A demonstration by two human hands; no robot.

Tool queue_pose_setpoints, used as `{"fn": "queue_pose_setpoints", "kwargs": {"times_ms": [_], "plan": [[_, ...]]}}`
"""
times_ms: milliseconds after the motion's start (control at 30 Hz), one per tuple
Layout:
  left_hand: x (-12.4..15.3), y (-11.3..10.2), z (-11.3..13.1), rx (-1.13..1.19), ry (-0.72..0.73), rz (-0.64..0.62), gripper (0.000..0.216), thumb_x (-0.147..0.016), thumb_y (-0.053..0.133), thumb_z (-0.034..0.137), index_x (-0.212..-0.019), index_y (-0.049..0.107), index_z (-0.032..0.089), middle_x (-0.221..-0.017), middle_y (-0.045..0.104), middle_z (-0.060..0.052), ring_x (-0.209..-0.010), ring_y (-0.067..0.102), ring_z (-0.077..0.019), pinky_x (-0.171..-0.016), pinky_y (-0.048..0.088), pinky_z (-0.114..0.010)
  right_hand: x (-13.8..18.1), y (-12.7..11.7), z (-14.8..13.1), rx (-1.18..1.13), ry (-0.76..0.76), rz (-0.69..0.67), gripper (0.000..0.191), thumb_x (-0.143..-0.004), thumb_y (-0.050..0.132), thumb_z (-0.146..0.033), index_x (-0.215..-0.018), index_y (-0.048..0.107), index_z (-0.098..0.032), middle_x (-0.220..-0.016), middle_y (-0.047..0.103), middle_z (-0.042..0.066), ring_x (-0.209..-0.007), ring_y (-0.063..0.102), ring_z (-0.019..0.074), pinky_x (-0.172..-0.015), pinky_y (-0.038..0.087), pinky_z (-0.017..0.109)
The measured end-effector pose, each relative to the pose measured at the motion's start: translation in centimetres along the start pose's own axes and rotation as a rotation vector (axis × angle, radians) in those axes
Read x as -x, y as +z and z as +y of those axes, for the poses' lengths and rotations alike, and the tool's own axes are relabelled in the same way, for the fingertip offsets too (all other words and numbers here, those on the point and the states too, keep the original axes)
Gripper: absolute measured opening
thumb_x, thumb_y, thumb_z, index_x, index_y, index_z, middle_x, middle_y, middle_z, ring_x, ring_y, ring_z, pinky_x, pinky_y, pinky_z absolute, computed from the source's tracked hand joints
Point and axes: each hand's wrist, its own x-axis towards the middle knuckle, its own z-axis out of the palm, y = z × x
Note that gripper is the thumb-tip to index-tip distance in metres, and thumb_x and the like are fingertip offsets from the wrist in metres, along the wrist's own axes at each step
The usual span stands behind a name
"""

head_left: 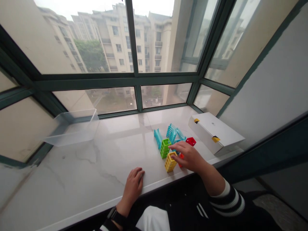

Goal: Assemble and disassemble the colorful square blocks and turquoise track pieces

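On the sill near its front edge, my left hand rests palm down, its fingers lying on the surface with nothing in them. My right hand hovers over a cluster of small plastic pieces, index finger and thumb apart. Its index fingertip is by a green slotted block, and the thumb is at the top of a yellow slotted block; whether either touches is unclear. Behind them lie light-blue ribbed pieces. A red piece sits beyond the hand, and another red piece is partly hidden under it.
A clear plastic bin stands at the left of the marble-patterned sill. To the right is a closed white box with yellow-and-black tabs. Dark green window frames rise behind, and a wall borders the right side.
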Motion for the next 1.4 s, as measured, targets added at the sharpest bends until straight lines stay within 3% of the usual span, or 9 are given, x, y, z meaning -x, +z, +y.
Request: {"fn": "queue_pose_setpoints", "kwargs": {"times_ms": [133,400,533,633,800,1000,1100,1233,1400], "plan": [[-0.1,0.1,-0.1,0.01,-0.005,0.017,0.03,-0.097,0.055,0.021,-0.122,0.072,0.028,-0.132,0.071,-0.01,-0.125,0.068,-0.0305,-0.112,0.056,-0.058,1.8,2.1,2.4,0.055,0.062,-0.188,0.062,-0.089,0.082,-0.035,-0.148,0.061,-0.027,-0.142,0.065,0.013,-0.131,0.062,0.0331,-0.113,0.053,0.053],[-0.3,-0.6,0.4,0.101,-0.073,0.008,0.03,-0.103,0.051,0.028,-0.127,0.07,0.026,-0.134,0.071,-0.011,-0.126,0.068,-0.028,-0.11,0.057,-0.053,1.3,2.6,1.4,0.085,0.014,-0.266,0.04,-0.094,0.075,-0.024,-0.133,0.07,-0.028,-0.125,0.073,0.011,-0.117,0.067,0.0319,-0.105,0.058,0.052],[-1.1,-3.4,1.6,0.2,-0.089,0.031,0.05,-0.104,0.055,0.044,-0.15,0.052,0.026,-0.148,0.062,-0.015,-0.138,0.06,-0.0306,-0.116,0.052,-0.055,0.3,2.6,-1.3,-0.068,-0.042,-0.164,0.044,-0.097,0.071,-0.027,-0.141,0.064,-0.03,-0.133,0.069,0.011,-0.125,0.065,0.0286,-0.111,0.055,0.049],[-2.3,-6.5,2.8,0.233,-0.01,0.019,0.077,-0.095,0.069,0.054,-0.16,0.039,0.027,-0.157,0.053,-0.017,-0.147,0.051,-0.0356,-0.121,0.046,-0.058,-0.1,4.6,-3.2,-0.242,-0.062,-0.121,0.045,-0.098,0.07,-0.027,-0.142,0.061,-0.029,-0.135,0.067,0.01,-0.127,0.066,0.0263,-0.111,0.056,0.044],[-3.2,-9.5,1.6,0.173,-0.018,-0.035,0.045,-0.098,0.066,0.043,-0.14,0.058,0.029,-0.136,0.067,-0.012,-0.126,0.065,-0.0301,-0.108,0.056,-0.049,0.0,10.6,-3.7,-0.491,-0.039,-0.092,0.046,-0.095,0.071,-0.021,-0.139,0.058,-0.027,-0.134,0.066,0.011,-0.127,0.064,0.0256,-0.112,0.054,0.043],[-2.1,-8.5,-1.8,-0.053,-0.064,-0.157,0.034,-0.093,0.072,0.038,-0.125,0.065,0.028,-0.112,0.075,-0.008,-0.1,0.071,-0.0282,-0.087,0.058,-0.042,0.3,17.3,-1.9,-0.271,0.03,-0.223,0.064,-0.085,0.08,-0.023,-0.143,0.056,-0.022,-0.135,0.063,0.014,-0.127,0.06,0.0307,-0.113,0.051,0.049],[-2.1,-7.4,-1.9,-0.141,-0.069,-0.206,0.03,-0.09,0.075,0.034,-0.118,0.067,0.028,-0.107,0.074,-0.007,-0.097,0.069,-0.0285,-0.087,0.056,-0.042,-0.1,19.7,-1.7,-0.126,0.007,-0.332,0.058,-0.083,0.084,-0.023,-0.137,0.063,-0.02,-0.131,0.066,0.015,-0.121,0.062,0.0319,-0.109,0.052,0.049],[-2.4,-6.1,-1.8,-0.153,-0.094,-0.207,0.033,-0.087,0.074,0.022,-0.118,0.067,0.027,-0.112,0.072,-0.008,-0.102,0.067,-0.0284,-0.092,0.055,-0.043,-0.9,21.7,-1.3,-0.023,0.001,-0.399,0.044,-0.087,0.08,-0.02,-0.13,0.07,-0.019,-0.123,0.07,0.013,-0.115,0.064,0.0298,-0.104,0.052,0.044],[-2.0,-5.4,-2.8,-0.017,-0.097,-0.148,0.045,-0.087,0.074,0.026,-0.131,0.062,0.024,-0.123,0.068,-0.011,-0.113,0.065,-0.029,-0.102,0.055,-0.046,-1.3,22.3,-0.6,0.007,0.023,-0.431,0.041,-0.092,0.075,-0.02,-0.132,0.069,-0.018,-0.124,0.071,0.013,-0.116,0.063,0.0276,-0.105,0.049,0.041]]}}
